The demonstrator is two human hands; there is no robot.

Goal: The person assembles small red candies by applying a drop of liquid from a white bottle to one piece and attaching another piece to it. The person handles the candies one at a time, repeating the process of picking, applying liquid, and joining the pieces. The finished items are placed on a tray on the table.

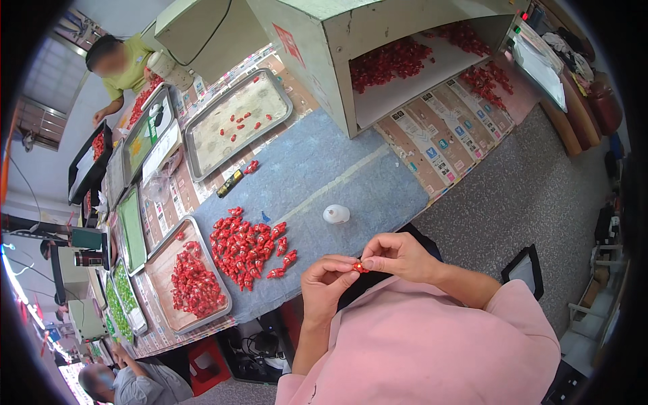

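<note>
A small red plastic figure (pixel 361 268) with a bit of yellow is held up just beyond the table's near edge. The fingertips of my left hand (pixel 325 282) pinch it from one side. From the other side my right hand (pixel 399 257) is closed on it with thumb and forefinger. Beyond my hands, a small white bottle (pixel 335 214) stands on the blue cloth (pixel 317 182). A pile of similar red figures (pixel 246 246) lies on the cloth to the left, a few of them strayed toward my left hand.
Farther left, a metal tray (pixel 167 317) holds more red pieces. Another tray (pixel 283 111) has a few scattered ones. A dark tube (pixel 230 183) lies on the cloth. A large open-fronted metal housing (pixel 337 88) covers red pieces at the back. Two people (pixel 131 64) sit around the table's left side.
</note>
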